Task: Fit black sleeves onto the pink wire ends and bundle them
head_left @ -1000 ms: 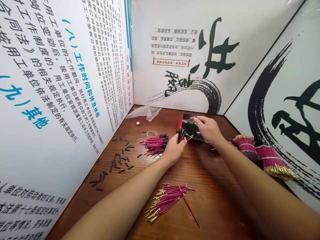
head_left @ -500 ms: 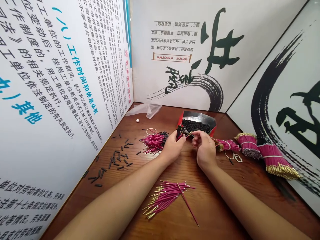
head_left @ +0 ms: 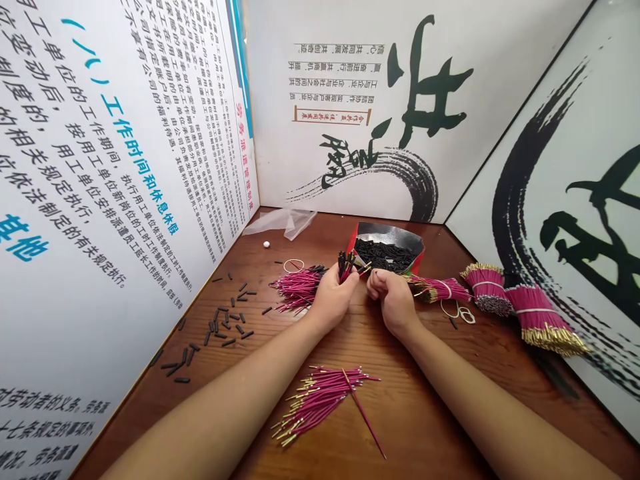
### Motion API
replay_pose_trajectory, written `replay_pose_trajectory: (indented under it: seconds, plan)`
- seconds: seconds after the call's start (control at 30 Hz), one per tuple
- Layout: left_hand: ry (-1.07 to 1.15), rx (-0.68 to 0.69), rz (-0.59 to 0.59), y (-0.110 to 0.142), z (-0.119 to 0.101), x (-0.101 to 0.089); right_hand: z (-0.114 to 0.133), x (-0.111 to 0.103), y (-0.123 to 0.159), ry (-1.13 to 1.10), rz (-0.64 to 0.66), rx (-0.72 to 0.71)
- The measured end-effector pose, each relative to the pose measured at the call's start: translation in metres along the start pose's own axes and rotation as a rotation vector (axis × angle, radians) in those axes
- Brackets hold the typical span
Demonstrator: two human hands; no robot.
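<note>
My left hand is closed round a small bunch of magenta wires, whose black-sleeved ends stick up above the thumb. One wire with a bare gold tip points out of it to the right. Just right of that tip is my right hand, its fingers curled in and pressed together; whatever they hold is hidden. Behind both hands stands an open red box of short black sleeves. A pile of magenta wires with black ends lies left of my left hand.
Loose magenta wires with gold tips lie between my forearms. Black sleeves are scattered at left. Banded wire bundles stand at right, beside white rubber bands. A clear plastic bag lies by the printed wall panels.
The view has shifted slightly, so everything sits further left. My right hand's fingers, stretched toward the gold-tipped wire before, are now curled in and slightly lower.
</note>
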State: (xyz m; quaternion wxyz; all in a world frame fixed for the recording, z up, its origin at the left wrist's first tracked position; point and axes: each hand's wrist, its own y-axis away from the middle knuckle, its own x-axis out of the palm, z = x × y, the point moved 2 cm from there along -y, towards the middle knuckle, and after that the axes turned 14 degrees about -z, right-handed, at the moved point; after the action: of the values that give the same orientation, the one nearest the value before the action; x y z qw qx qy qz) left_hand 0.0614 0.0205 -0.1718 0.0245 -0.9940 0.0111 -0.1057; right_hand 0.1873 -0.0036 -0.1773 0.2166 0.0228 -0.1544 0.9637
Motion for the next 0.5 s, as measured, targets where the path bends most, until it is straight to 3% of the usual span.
replay_pose_trajectory:
  seconds: [0.17, 0.5]
  plan:
    - [-0.04, 0.1, 0.067, -0.0006, -0.0035, 0.0008, -0.007, -0.0036, -0.0014, -0.116, 0.071, 0.017]
    - [-0.031, 0.122, 0.13, -0.0004, -0.0044, 0.0021, 0.0, 0.0006, -0.0027, -0.119, 0.032, 0.111]
